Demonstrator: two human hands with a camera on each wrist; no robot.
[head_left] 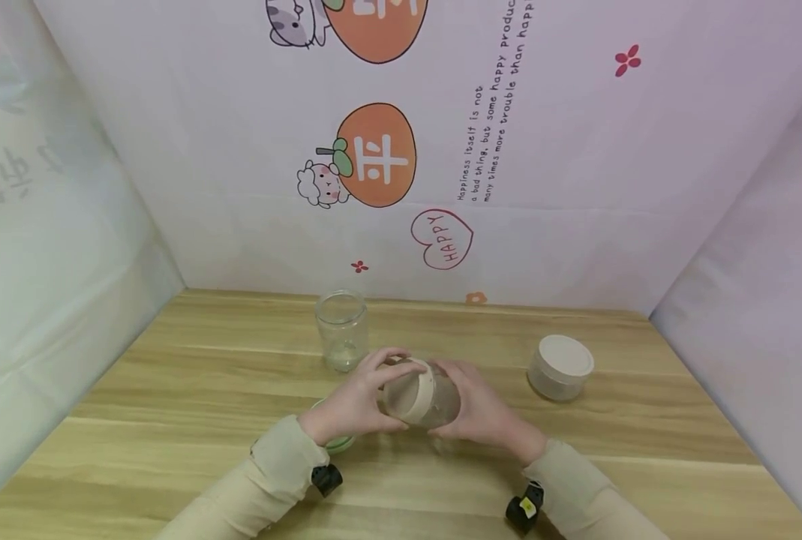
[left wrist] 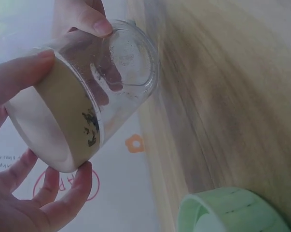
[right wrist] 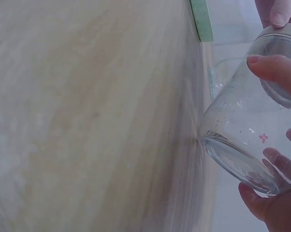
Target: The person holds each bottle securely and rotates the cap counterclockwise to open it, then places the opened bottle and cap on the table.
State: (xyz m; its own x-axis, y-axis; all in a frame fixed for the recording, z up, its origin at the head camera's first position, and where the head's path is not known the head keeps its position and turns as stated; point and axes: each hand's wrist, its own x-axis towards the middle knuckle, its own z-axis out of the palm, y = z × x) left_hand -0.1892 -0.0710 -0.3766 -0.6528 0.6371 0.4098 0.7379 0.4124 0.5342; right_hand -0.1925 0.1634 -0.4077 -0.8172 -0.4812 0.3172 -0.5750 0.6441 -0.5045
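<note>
A clear jar (head_left: 444,401) with a cream lid (left wrist: 70,108) is held tilted on its side between both hands, low over the table. My left hand (head_left: 355,401) grips the lid, thumb on one side and fingertips spread round the other. The right hand (head_left: 479,411) holds the clear body near its base, which the right wrist view shows close to the wood. Small dark marks show on the lid's side in the left wrist view. Under the left wrist lies a pale green lid (left wrist: 237,212), partly hidden by that hand in the head view.
An open clear jar (head_left: 342,334) stands behind the left hand. To the right, a short clear jar with a white lid (head_left: 566,355) rests on the wooden table (head_left: 171,390). Printed white sheets (head_left: 549,247) hang behind and at both sides.
</note>
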